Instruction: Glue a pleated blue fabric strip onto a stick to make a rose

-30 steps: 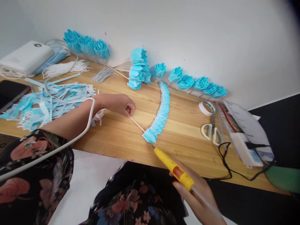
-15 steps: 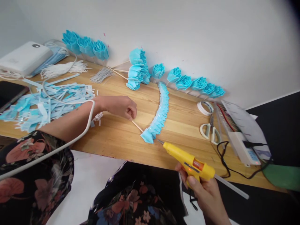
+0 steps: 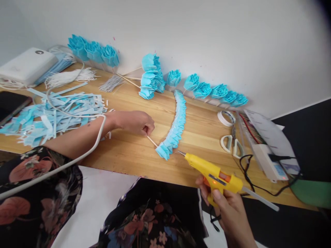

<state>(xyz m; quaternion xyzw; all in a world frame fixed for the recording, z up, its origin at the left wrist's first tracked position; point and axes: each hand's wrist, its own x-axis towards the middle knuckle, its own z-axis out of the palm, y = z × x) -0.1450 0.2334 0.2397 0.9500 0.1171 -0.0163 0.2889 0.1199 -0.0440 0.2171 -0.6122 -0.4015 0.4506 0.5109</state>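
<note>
My left hand [image 3: 136, 122] rests on the wooden table [image 3: 129, 151], fingers pinched shut on a thin wooden stick [image 3: 152, 141]. The stick's far end sits under the near tip of a long curved strip of folded blue petals [image 3: 176, 124]. My right hand [image 3: 227, 205] grips a yellow glue gun [image 3: 213, 172] at the table's front edge. Its metal nozzle points left, just short of the strip's near tip. A clear glue stick pokes out of the gun's back.
Blue paper flowers [image 3: 207, 90] line the white wall. Cut blue strips [image 3: 51, 113] are heaped at the left by a white box [image 3: 27, 65] and a dark phone [image 3: 11, 103]. Scissors [image 3: 232, 143], a tape roll [image 3: 227, 118] and a power strip [image 3: 269, 162] lie at the right.
My right hand has turned the glue gun from end-on to side-on and pulled its nozzle slightly right of the strip's tip. My left hand slid right along the stick.
</note>
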